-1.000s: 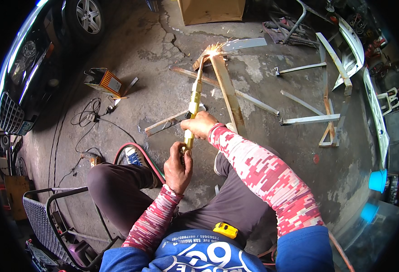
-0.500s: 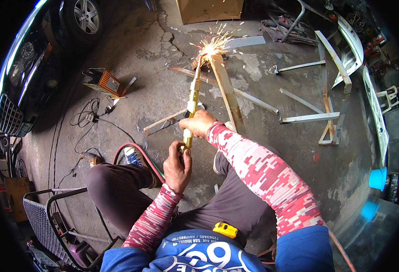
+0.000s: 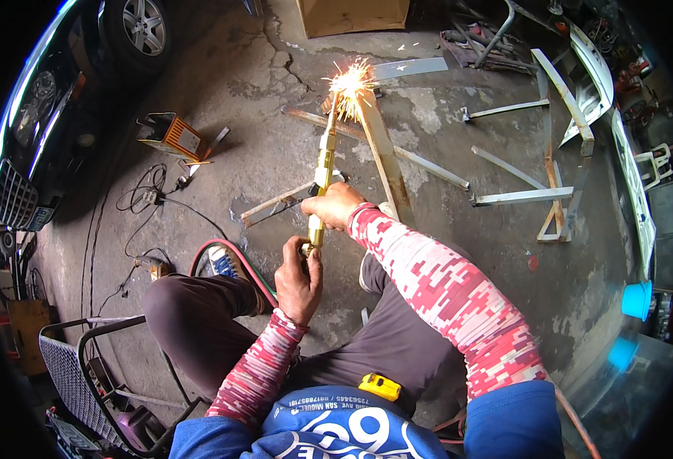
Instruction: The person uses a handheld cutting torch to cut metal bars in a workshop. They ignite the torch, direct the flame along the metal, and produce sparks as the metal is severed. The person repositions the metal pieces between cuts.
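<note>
Cutting torch (image 3: 323, 172), brass and long, gripped at both ends and angled away over the concrete floor (image 3: 275, 145). Nearest in, left hand (image 3: 298, 279) closed round the rear handle by the valves; best kept loose enough to steer, wrist quiet. Further out, right hand (image 3: 333, 205) wrapped over the barrel, well apart from the left, good for a steady tip. Beyond, tip down on the rusty steel bar (image 3: 382, 157), sparks (image 3: 349, 79) bursting there. Worth holding a slow, even travel, and minding the red hose (image 3: 225, 249) by the knee
</note>
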Demonstrator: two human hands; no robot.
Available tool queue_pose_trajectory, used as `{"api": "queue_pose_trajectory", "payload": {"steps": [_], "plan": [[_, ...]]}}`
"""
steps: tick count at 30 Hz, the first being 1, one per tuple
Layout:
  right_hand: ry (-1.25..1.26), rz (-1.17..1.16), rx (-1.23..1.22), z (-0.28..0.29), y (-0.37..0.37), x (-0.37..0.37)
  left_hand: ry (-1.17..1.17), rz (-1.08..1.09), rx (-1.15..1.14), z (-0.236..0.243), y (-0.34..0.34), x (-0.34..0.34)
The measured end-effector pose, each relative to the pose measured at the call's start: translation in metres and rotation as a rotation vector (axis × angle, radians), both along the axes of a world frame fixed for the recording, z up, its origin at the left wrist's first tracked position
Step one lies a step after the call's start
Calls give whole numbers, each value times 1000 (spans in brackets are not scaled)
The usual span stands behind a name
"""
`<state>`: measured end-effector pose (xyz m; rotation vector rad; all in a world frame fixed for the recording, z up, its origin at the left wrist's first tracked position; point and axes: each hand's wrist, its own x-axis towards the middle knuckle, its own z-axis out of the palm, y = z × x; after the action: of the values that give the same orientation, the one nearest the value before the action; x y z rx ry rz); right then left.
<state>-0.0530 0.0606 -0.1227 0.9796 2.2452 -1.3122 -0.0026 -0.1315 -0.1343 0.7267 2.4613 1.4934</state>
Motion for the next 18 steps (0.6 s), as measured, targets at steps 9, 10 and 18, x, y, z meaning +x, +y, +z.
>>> {"api": "queue_pose_trajectory", "payload": {"steps": [9, 10, 18], "plan": [[-113, 64, -27, 12, 0, 2, 13, 28, -12, -1, 0, 2], [-116, 64, -30, 13, 0, 2, 11, 29, -6, -1, 0, 2], [-123, 74, -30, 16, -5, 8, -4, 43, -37, -4, -5, 9]]}}
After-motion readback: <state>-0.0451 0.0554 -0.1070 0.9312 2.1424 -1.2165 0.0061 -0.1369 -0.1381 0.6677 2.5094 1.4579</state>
